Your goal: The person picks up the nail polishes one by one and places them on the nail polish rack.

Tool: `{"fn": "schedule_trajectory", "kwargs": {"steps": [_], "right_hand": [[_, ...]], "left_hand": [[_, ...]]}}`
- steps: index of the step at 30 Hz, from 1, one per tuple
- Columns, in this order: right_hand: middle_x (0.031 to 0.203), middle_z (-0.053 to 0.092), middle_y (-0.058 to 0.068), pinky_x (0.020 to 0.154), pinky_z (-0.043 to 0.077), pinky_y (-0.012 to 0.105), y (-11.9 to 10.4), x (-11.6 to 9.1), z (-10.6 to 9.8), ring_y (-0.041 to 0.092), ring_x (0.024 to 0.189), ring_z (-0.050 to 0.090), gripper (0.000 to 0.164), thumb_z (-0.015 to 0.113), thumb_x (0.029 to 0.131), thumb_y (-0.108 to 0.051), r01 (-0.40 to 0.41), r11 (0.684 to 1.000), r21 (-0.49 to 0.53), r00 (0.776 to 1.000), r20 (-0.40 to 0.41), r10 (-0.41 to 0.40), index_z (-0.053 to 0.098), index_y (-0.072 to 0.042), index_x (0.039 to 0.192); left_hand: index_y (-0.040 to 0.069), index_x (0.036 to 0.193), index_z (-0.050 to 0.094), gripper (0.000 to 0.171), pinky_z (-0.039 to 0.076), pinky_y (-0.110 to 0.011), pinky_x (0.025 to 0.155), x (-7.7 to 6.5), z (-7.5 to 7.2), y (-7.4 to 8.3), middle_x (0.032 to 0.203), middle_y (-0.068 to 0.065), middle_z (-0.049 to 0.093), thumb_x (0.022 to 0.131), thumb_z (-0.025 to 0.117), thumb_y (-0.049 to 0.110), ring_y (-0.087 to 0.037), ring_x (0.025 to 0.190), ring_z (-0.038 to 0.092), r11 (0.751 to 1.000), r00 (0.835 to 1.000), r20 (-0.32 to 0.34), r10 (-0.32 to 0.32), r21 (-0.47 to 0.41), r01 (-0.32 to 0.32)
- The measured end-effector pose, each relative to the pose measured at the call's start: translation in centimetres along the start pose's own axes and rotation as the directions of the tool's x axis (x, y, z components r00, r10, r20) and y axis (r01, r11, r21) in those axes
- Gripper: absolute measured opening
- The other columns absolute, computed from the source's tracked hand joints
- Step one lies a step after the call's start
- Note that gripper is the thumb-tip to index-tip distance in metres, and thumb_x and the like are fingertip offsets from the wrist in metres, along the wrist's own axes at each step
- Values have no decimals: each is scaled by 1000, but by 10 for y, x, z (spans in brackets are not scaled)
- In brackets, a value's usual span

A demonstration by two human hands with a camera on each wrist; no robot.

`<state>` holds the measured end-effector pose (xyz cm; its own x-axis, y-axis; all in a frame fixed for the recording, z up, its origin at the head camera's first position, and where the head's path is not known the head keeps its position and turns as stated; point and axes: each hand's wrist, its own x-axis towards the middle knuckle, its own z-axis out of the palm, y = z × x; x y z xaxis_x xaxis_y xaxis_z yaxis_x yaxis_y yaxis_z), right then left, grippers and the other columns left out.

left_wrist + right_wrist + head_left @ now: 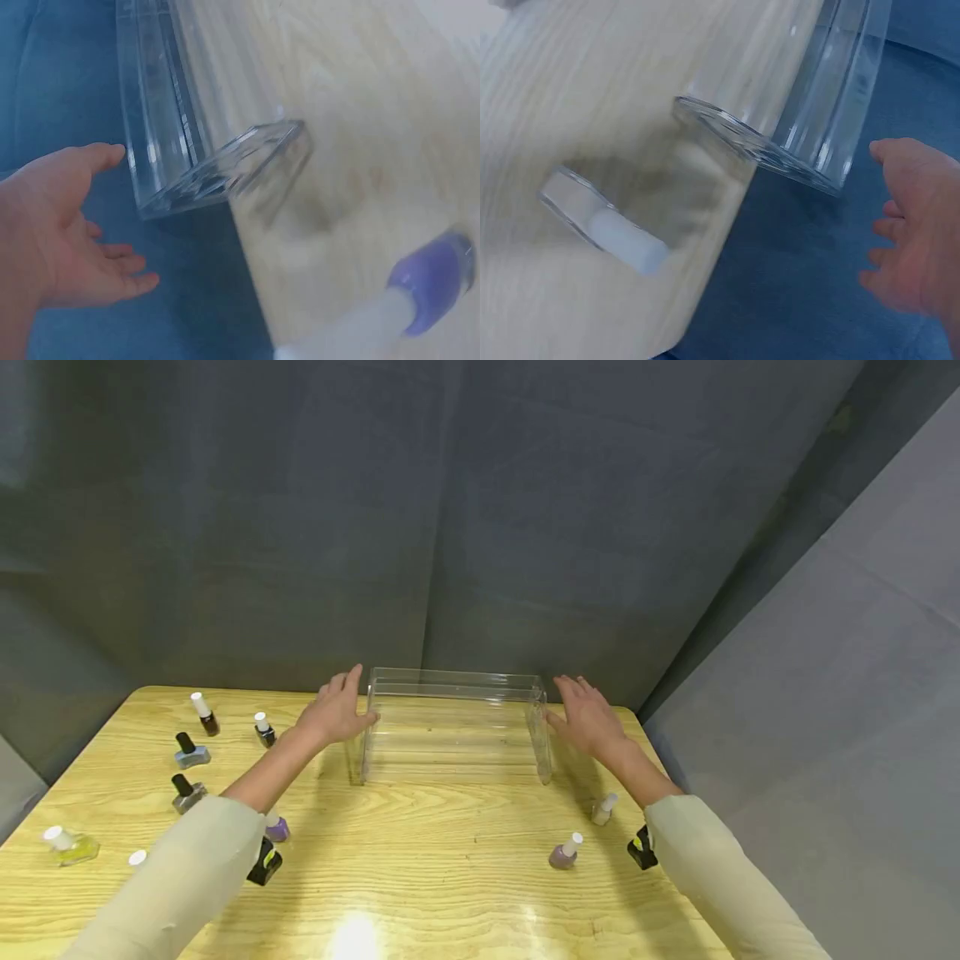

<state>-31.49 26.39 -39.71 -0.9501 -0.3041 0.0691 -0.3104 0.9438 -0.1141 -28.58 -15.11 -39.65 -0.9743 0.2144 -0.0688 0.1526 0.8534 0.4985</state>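
A clear plastic stepped rack (457, 691) stands near the table's back edge. My left hand (335, 710) is at its left end, fingers extended and thumb pointing toward the side panel. At the opposite end my right hand (588, 718) mirrors it, also with extended fingers. Both wrist views show each thumb tip very close to the rack; whether either touches, I cannot tell. Neither palm holds anything. Below the right hand stand a beige nail polish bottle (602, 812) and a mauve nail polish bottle (562, 856). A purple nail polish bottle (278, 829) is partly hidden by the left sleeve.
More nail polish bottles are scattered at the left: dark brown (209, 724), black (266, 735), blue (192, 755), grey (187, 797) and yellow (78, 850). A white cap (137, 857) peeks out beside the sleeve. Dark curtain (450, 527) hangs behind the wooden table (450, 868).
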Motion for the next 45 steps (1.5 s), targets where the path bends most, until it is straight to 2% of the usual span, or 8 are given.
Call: {"fn": "schedule_trajectory", "kwargs": {"steps": [13,16,18,20,24,33,40,45], "right_hand": [[158,22,28,108,36,57,0,-13,36,43,137,37,73,58,102,-12,-73,944,322,992,124,35,12,2,157],[151,36,31,88,50,47,-1,-14,44,31,95,63,76,55,101,-6,-127,904,407,986,152,70,6,1,158],[148,38,34,65,49,38,-1,-14,50,20,60,54,77,54,99,-2,-150,883,445,982,169,81,4,1,158],[148,37,35,51,42,31,0,-13,55,13,44,38,79,54,98,0,-166,868,469,979,184,88,3,0,158],[155,25,32,45,36,24,0,-13,62,9,44,37,79,54,95,3,-181,855,486,978,184,102,5,0,157],[150,33,34,51,38,28,-4,-13,67,36,94,60,84,54,88,9,-161,847,506,983,159,92,6,-1,157],[150,33,35,43,32,22,-7,-15,73,13,45,37,89,48,88,12,-187,815,549,978,184,101,-4,-7,158],[148,35,35,43,30,24,-9,-16,73,10,43,32,90,46,87,12,-192,806,559,978,177,110,-5,-10,158]], "left_hand": [[-11,153,-7,87,29,-64,109,-4,35,-2,155,-40,7,97,58,7,-56,141,15,973,997,72,-41,-223,56],[-10,153,-6,86,45,-57,101,-3,43,-5,153,-42,13,94,56,1,-53,130,40,966,998,50,-43,-253,54],[-9,153,-8,87,56,-44,79,-3,50,-8,146,-43,27,92,54,-3,-41,99,62,957,998,33,-51,-284,58],[-7,153,-10,88,50,-30,54,-3,56,-11,128,-41,47,91,52,-6,-24,61,58,947,998,14,-60,-314,62],[-4,154,-13,88,33,-19,40,-5,66,-14,100,-33,57,90,47,-10,-8,42,35,923,997,-1,-72,-380,66],[-1,156,-7,83,31,-19,39,-8,74,-18,137,-47,37,89,40,-17,-9,42,35,913,997,-8,-77,-402,68],[-2,155,-5,85,34,-21,40,-6,75,-19,140,-50,30,87,42,-18,-11,43,37,914,996,-13,-90,-398,78],[-1,156,-6,87,34,-21,40,-6,76,-17,143,-48,28,86,42,-19,-11,43,38,911,994,-19,-106,-403,89]]}}
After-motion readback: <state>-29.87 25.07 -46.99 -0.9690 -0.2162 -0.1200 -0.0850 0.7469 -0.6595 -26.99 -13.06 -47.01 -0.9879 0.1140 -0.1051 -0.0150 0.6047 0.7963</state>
